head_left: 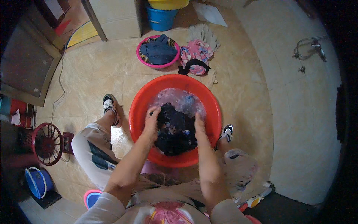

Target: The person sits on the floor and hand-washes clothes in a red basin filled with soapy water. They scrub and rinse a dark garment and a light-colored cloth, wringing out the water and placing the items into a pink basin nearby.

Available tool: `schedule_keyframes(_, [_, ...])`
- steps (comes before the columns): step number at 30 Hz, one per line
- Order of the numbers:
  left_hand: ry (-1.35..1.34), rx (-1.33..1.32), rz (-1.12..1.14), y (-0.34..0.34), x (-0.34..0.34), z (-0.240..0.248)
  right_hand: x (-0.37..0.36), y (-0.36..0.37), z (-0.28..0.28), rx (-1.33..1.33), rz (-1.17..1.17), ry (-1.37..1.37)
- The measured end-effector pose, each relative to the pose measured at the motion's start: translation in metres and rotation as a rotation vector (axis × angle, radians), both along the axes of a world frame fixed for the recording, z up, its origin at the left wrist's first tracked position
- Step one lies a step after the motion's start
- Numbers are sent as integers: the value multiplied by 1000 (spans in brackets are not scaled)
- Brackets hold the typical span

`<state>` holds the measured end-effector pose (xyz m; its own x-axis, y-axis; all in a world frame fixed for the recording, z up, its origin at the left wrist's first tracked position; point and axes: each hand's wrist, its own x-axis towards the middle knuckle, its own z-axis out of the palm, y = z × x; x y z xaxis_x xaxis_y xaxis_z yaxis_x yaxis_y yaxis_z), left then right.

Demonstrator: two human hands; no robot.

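Note:
A large red basin (175, 161) stands on the floor between my feet, with cloudy, sudsy water (167, 96) inside. A wet black garment (173, 140) fills its near half, bunched and partly above the water. My left hand (152, 116) grips the garment's upper left edge, thumb and fingers curled round the cloth. Across from it, my right hand (200, 125) holds the right edge; some of its fingers are hidden by the fabric. Beyond the garment, a bluish piece of cloth (189, 100) shows in the suds.
Past the basin stands a pink-rimmed tub (158, 66) of dark clothes, beside a heap of pink patterned cloth (196, 54). A blue bucket (161, 20) is farther back. To the left are a red fan (47, 143) and another blue bucket (37, 183). A tap (318, 48) is on the right wall.

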<state>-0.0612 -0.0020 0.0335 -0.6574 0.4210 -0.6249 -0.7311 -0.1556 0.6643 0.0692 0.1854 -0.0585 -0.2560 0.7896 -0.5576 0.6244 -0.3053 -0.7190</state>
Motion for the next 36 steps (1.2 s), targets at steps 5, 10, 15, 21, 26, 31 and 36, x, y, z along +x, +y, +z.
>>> schedule_keyframes(5, [508, -215, -258, -66, -16, -100, 26, -11, 24, -799, -98, 523])
schedule_keyframes(10, [667, -917, -945, -53, 36, -63, 37, -11, 50, -726, -112, 569])
schedule_keyframes(15, [1240, -662, -601, -42, 62, -61, 17, -44, 97, -853, -130, 592])
schedule_keyframes(21, [519, -139, -418, -34, 40, -66, 18, -39, 102, -974, -301, 675])
schedule_keyframes(26, [96, 91, -257, -26, 35, -50, 34, -16, 84, -1136, -404, 814])
schedule_keyframes(31, [963, -498, -702, -32, 44, -8, 34, -20, 95, -1155, -587, 787])
schedule_keyframes(36, [1100, -744, -989, -40, 45, -35, 31, -17, 95, -1120, -721, 798])
